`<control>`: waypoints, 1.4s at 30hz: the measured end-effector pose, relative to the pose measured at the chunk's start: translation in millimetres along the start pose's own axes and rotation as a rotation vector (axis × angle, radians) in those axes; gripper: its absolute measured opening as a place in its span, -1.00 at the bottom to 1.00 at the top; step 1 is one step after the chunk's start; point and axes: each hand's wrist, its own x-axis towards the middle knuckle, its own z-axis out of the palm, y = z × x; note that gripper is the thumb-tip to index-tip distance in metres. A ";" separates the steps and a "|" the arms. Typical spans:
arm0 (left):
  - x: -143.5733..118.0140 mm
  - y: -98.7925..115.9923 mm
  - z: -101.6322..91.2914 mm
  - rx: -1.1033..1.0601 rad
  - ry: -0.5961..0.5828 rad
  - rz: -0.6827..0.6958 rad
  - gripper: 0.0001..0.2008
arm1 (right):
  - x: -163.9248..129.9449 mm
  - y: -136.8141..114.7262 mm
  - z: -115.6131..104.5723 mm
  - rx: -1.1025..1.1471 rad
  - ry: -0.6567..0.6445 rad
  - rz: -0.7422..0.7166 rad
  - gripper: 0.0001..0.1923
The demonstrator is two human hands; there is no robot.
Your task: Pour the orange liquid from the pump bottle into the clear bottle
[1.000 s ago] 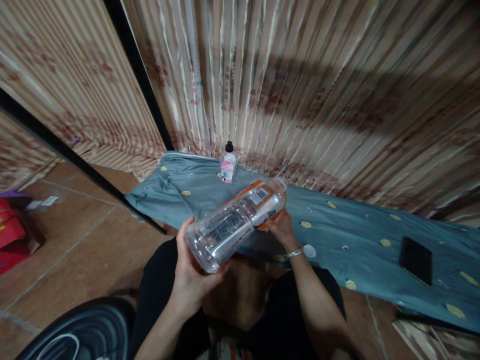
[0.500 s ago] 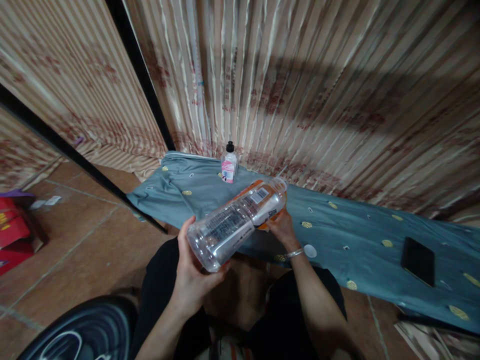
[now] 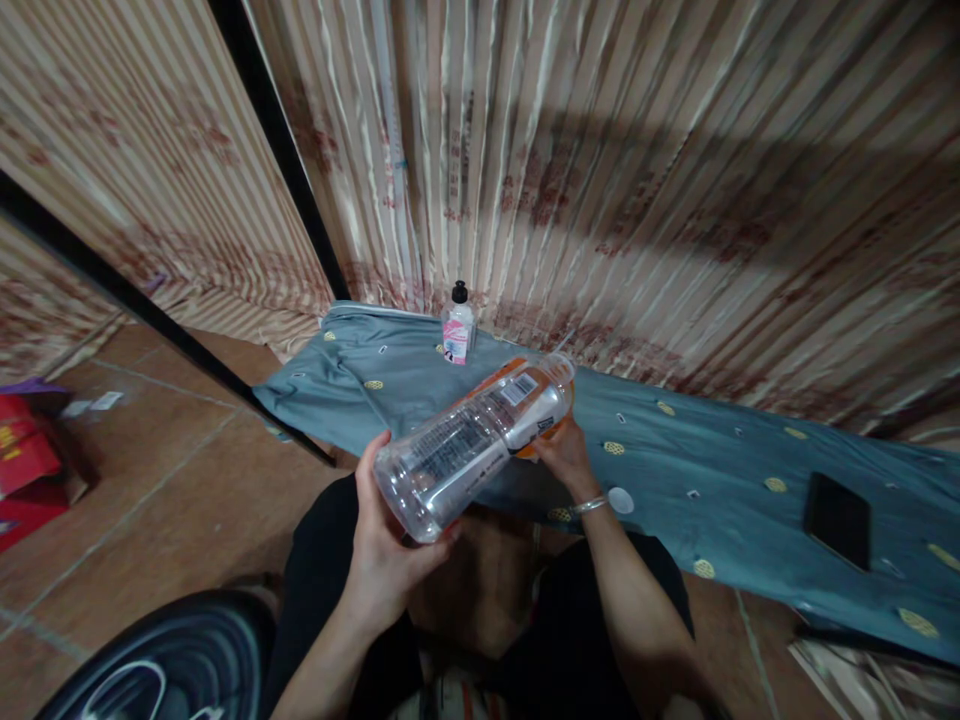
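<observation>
A large clear plastic bottle (image 3: 469, 445) with an orange and white label lies tilted, its base toward me and its neck pointing away. My left hand (image 3: 381, 540) cups the base from below. My right hand (image 3: 564, 455) grips the far end under the labelled part, a thin bracelet on its wrist. The bottle hovers over the near edge of a blue-grey patterned cloth (image 3: 675, 470) spread on a low surface. The bottle's cap end is hidden behind the label.
A small bottle with a black cap and pink label (image 3: 457, 325) stands at the cloth's far edge by the striped curtain. A black phone (image 3: 838, 520) lies on the cloth at right; a small white disc (image 3: 619, 500) by my wrist. Red boxes (image 3: 26, 470) sit on the tiled floor at left.
Almost nothing has changed: both hands keep their hold on the bottle, which has risen very slightly as the view shifted a little.
</observation>
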 end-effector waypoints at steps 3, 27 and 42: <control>0.1 -0.2 0.0 -0.019 -0.014 -0.009 0.04 | -0.3 -2.3 -0.8 0.052 -0.010 0.038 -0.34; -0.2 -6.5 0.1 -0.023 0.016 0.010 0.03 | 5.4 18.0 10.3 0.094 0.049 -0.001 -0.28; -1.2 0.8 1.7 -0.017 0.030 -0.014 0.02 | 4.3 18.9 10.7 0.086 0.059 -0.007 -0.26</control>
